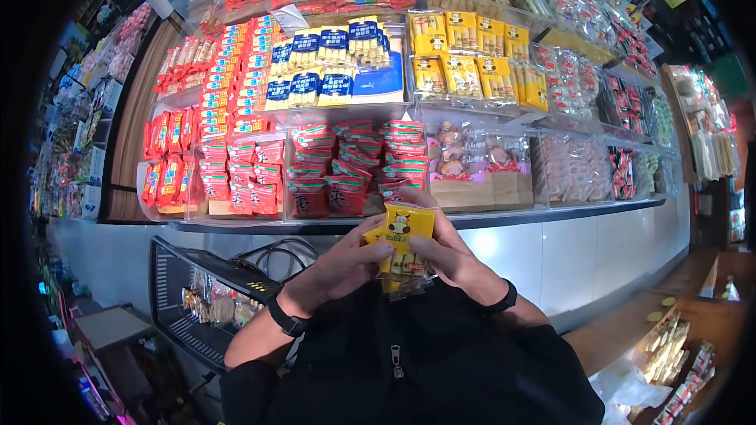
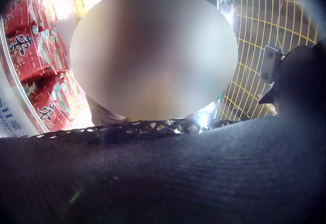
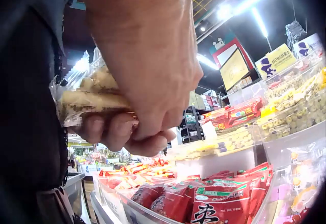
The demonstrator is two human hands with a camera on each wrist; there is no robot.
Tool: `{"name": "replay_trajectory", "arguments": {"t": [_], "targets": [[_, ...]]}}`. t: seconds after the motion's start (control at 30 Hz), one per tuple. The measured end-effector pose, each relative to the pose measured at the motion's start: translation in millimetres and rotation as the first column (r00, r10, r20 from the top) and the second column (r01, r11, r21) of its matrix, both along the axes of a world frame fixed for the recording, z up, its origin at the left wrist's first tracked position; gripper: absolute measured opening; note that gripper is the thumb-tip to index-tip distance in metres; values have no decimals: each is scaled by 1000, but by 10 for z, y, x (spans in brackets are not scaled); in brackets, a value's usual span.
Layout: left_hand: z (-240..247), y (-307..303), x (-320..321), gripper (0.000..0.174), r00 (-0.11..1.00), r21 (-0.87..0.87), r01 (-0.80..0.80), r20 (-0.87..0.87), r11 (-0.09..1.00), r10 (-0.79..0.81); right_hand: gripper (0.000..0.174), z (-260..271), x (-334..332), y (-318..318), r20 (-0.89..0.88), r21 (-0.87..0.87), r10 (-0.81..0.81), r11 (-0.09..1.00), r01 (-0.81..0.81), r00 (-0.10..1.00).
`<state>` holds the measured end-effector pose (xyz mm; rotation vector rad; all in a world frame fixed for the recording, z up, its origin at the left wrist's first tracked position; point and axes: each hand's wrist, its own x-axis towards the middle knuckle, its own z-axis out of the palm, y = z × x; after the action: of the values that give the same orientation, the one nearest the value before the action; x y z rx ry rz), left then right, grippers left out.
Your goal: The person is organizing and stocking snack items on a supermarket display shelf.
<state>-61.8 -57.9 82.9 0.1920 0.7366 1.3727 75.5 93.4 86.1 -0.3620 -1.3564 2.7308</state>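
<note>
In the head view a yellow snack packet (image 1: pixel 409 224) with a cartoon cow on it is held upright in front of the chest. Pale sticks show through its clear lower part. My left hand (image 1: pixel 346 264) grips its left side, thumb across the front. My right hand (image 1: pixel 457 256) holds the other side, thumb also on the front. Another yellow corner shows behind it at the left. The right wrist view has the right hand (image 3: pixel 147 56) over curled fingers, with the sticks in clear wrap (image 3: pixel 94 101) jutting out. A blurred oval covers most of the left wrist view.
Clear display bins hold red packets (image 1: pixel 311 169), yellow cow packets (image 1: pixel 476 71) and blue-labelled stick packs (image 1: pixel 323 55). The counter's dark front edge (image 1: pixel 504 218) runs just beyond the hands. A black basket (image 1: pixel 169 291) with packaged snacks stands at the left. A wooden bin (image 1: pixel 630 330) is at lower right.
</note>
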Motion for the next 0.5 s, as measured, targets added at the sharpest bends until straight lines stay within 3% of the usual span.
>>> {"name": "replay_trajectory", "arguments": {"t": [0.07,0.1,0.23,0.37,0.5], "targets": [[-28,11,29,60,1000,8,4,25,1000,-4,70,3,-39,-51,68,20,-98,995,96,993],[-47,21,40,60,999,15,9,32,1000,-9,58,-40,-36,-67,62,41,-137,990,135,989],[-212,-6,81,65,986,-23,133,101,991,-130,44,-247,23,-3,14,100,25,995,-27,1000],[-237,49,135,65,997,-98,75,36,992,-72,49,-157,-34,-46,-17,60,-176,982,177,984],[-161,243,123,65,999,-36,-22,-37,999,21,46,-155,-121,32,-19,91,-192,977,193,981]]}}
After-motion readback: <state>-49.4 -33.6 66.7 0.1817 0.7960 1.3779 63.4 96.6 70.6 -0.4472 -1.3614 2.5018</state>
